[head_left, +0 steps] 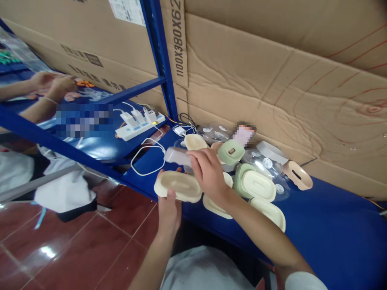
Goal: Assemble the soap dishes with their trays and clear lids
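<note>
My left hand (169, 209) grips a cream oval plastic dish (178, 186) from below, thumb over its near rim. Just above the dish, my right hand (210, 173) is closed round a pale lilac-white, elongated device (177, 155); a white cable (132, 163) appears to meet its left end. What the device is I cannot tell. Close to my right hand lie a green piece with a slot (232, 152), a cream oval dish (259, 185) on a green one, and another cream dish (270, 214). My right forearm crosses in front of some cream pieces.
Clear plastic pieces (266, 163) with round white stickers and a peach slotted piece (298, 175) lie along the cardboard wall (272, 80). A power strip (140, 127) with white plugs sits beyond the blue frame post (163, 60). Another person's hands (56, 84) work at left.
</note>
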`<state>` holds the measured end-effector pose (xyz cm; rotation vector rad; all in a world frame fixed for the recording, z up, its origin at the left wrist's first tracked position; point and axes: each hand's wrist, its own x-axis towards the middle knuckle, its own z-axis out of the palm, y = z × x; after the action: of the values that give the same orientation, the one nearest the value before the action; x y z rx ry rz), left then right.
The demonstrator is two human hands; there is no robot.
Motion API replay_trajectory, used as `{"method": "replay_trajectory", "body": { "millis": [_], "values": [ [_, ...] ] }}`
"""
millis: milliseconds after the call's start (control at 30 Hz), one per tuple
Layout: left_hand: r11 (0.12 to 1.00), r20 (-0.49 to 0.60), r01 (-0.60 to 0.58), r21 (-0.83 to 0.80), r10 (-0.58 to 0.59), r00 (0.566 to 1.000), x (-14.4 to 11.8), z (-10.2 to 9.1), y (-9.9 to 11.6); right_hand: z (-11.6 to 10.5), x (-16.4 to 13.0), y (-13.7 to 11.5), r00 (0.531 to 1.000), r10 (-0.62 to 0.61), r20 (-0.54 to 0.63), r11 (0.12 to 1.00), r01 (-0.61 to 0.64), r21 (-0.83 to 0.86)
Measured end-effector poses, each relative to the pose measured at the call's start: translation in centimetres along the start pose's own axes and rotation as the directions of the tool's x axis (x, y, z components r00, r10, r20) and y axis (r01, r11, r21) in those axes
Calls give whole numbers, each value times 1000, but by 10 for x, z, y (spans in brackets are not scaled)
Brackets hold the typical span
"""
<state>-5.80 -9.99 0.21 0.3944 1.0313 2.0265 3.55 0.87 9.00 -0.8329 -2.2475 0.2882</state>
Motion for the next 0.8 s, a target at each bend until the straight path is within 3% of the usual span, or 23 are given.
{"method": "replay_trajectory", "body": {
  "millis": [167, 267, 333, 467, 600, 700, 800],
  "values": [
    [999, -25, -15, 48, 16, 1000, 9, -5, 3, 28, 14, 11, 978, 120, 169, 920, -46, -389],
    [998, -38, -7, 64, 9, 999, 11, -7, 2, 45, 20, 17, 960, 162, 227, 897, -48, -440],
    [997, -35, 13, 71, -10, 999, 11, -7, 2, 46, 20, 16, 960, 172, 222, 897, -59, -439],
    [998, -50, 25, 56, -22, 999, 8, -9, 4, 21, -1, -2, 967, 38, 253, 946, 47, -321],
    [998, 15, 60, 34, -61, 998, 1, -7, 4, -7, -50, -23, 931, -148, 333, 980, 185, -80],
    [995, 126, 87, 51, -93, 988, -5, -3, -4, -21, -87, -26, 945, -111, 308, 981, 155, -121],
    [987, 250, -30, 157, -10, 968, -5, -6, -11, -38, -112, -17, 984, -40, 173, 983, 69, -167]
  ]
}}
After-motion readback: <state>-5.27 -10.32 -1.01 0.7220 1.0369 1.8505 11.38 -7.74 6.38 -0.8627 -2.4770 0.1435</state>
